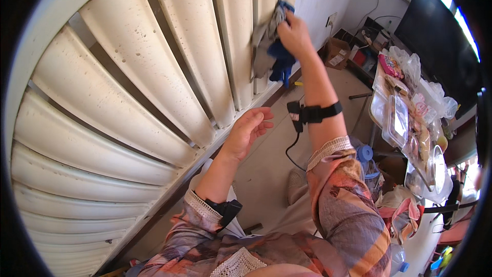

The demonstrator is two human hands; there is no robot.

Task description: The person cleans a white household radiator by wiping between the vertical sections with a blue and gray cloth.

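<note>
In my right hand [294, 34] is a bunched grey and blue cloth [265, 46], held against the upright slats at the far end of a cream slatted panel [153, 65]. The cloth hangs below my fingers, its blue part lowest. My left hand [250, 130] holds nothing; its fingers are loosely curled and apart, near the panel's bottom rail [215, 134]. Brown specks and pits mark the slats, with dark gaps between them. A black strap with a small device [303, 115] is round my right forearm, and another black device [228, 211] sits near my left elbow.
To the right, a table [374, 100] bears plastic bags, clear food containers and packets. Behind it stands a large dark television [434, 30]. A cardboard box [337, 53] lies by the wall socket [331, 19]. A blue-capped bottle [364, 154] stands beside my right sleeve.
</note>
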